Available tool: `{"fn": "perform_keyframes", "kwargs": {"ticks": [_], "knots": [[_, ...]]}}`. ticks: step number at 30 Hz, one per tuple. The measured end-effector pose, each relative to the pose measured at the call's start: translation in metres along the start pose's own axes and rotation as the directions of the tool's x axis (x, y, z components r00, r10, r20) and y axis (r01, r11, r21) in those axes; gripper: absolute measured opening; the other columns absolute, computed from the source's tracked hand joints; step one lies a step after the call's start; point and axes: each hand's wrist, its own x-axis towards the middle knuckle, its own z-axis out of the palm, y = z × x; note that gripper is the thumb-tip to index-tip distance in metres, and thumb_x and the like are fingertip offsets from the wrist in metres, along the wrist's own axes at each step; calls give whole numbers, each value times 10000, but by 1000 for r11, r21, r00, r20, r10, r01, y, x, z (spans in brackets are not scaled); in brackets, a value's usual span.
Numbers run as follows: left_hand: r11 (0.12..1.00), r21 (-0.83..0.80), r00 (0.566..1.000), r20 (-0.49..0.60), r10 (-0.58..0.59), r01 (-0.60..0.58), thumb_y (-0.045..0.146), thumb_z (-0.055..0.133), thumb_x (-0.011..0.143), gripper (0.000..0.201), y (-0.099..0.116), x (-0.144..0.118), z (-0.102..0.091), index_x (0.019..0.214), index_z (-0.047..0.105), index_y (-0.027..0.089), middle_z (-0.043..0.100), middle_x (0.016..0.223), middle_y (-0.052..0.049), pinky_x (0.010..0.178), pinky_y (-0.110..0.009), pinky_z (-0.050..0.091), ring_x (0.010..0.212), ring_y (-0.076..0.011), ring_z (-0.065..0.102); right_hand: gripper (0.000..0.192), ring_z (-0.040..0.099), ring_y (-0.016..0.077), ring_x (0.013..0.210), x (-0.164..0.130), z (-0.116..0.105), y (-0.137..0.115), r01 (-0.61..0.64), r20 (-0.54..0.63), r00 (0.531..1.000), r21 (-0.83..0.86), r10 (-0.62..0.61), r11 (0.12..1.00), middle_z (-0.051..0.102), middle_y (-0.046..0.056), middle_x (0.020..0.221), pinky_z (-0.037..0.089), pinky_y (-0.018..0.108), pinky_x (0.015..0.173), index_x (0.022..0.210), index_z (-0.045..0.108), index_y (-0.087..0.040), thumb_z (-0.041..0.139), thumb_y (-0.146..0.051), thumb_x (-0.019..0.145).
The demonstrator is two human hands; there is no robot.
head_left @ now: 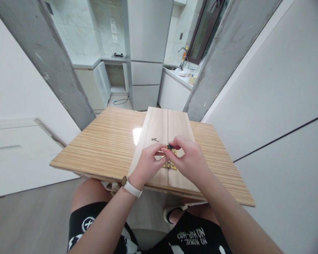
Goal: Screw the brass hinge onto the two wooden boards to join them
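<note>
The small black-and-yellow piece (169, 146) is in the air above the seam of two wooden boards, between the fingertips of both hands; it seems to lie crosswise, but it is too covered to tell which end points where. The left hand (149, 159) and the right hand (192, 155) both pinch it with thumb and fingers, so neither grip is spread. One left board (147, 140) and one right board (178, 123) lie flat side by side, their long axes going away from the person, on one wood-grain table (113, 137). Below the fingers, brass-coloured hinge hardware (170, 165) sits across the seam, partly hidden; its number cannot be told. A few screws (155, 140) lie on the left board; the exact count is unclear. Both forearms come inward from the sides, and one white-strapped watch (131, 187) is on the left wrist.
</note>
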Motion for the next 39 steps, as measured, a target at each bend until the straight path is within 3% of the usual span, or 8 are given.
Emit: {"fn": "perform_keyframes", "kwargs": {"ticks": [5, 10, 15, 20, 24, 29, 33, 39], "knots": [[1000, 5, 991, -136, -15, 16, 247, 751, 925, 171, 0, -5, 10, 1086, 738, 189, 769, 1045, -71, 885, -338, 663, 966, -204, 748, 262, 605, 202, 761, -3, 14, -2, -84, -160, 985, -81, 70, 993, 625, 23, 798, 432, 333, 688, 809, 509, -236, 688, -352, 960], [998, 70, 994, -106, 5, 3, 212, 678, 964, 72, 3, -2, 9, 1021, 714, 185, 748, 977, -60, 828, -297, 640, 894, -178, 732, 266, 596, 199, 749, -4, 21, -2, -90, -214, 975, -116, 63, 989, 609, 23, 786, 430, 340, 678, 802, 506, -234, 674, -349, 973], [999, 9, 997, -69, -34, 34, 244, 693, 953, 72, 0, 7, 1, 993, 703, 185, 722, 960, -48, 706, -232, 606, 862, -163, 720, 192, 674, 227, 881, 7, 1, 6, -31, -10, 999, 75, 31, 997, 724, 61, 975, 542, 381, 794, 1004, 650, -229, 732, -391, 942], [990, -101, 995, -16, -102, 100, 352, 766, 920, 189, -8, 13, -4, 990, 710, 186, 740, 986, -50, 726, -264, 617, 852, -173, 731, 386, 699, 247, 1210, 15, -17, 18, -30, 218, 975, 352, -50, 935, 725, 64, 1363, 584, 467, 1033, 1382, 658, -298, 621, -267, 999], [979, -154, 990, 66, -121, 130, 320, 804, 883, 233, -14, 13, -8, 1067, 748, 188, 769, 1016, -66, 768, -297, 632, 901, -201, 752, 358, 713, 241, 1233, 16, -16, 18, -35, 257, 963, 433, -86, 901, 771, 40, 1307, 570, 481, 1086, 1290, 750, -300, 551, -197, 1011], [986, -139, 988, 139, -72, 91, 262, 751, 924, 135, -16, 11, -14, 1027, 792, 184, 782, 1026, -80, 897, -347, 633, 1011, -221, 745, 273, 762, 240, 1097, 14, -13, 12, -57, 234, 972, 385, -37, 921, 818, 33, 1160, 606, 433, 975, 1133, 813, -281, 602, -189, 986], [994, -85, 991, 124, -51, 62, 288, 752, 929, 160, -12, 8, -17, 1051, 788, 191, 754, 1148, -93, 906, -353, 655, 1073, -223, 728, 262, 772, 243, 1062, 11, -12, 8, -32, 174, 984, 330, -27, 943, 826, 26, 1128, 606, 426, 959, 1095, 819, -289, 622, -175, 965], [996, 89, 999, 39, 0, -3, 234, 701, 959, 144, -8, 2, -4, 1092, 741, 194, 747, 1049, -82, 913, -365, 652, 990, -209, 730, 252, 795, 250, 1012, 14, -8, 10, -42, 153, 988, 274, 0, 961, 839, 16, 1086, 621, 414, 914, 1092, 827, -294, 629, -202, 965]]}}
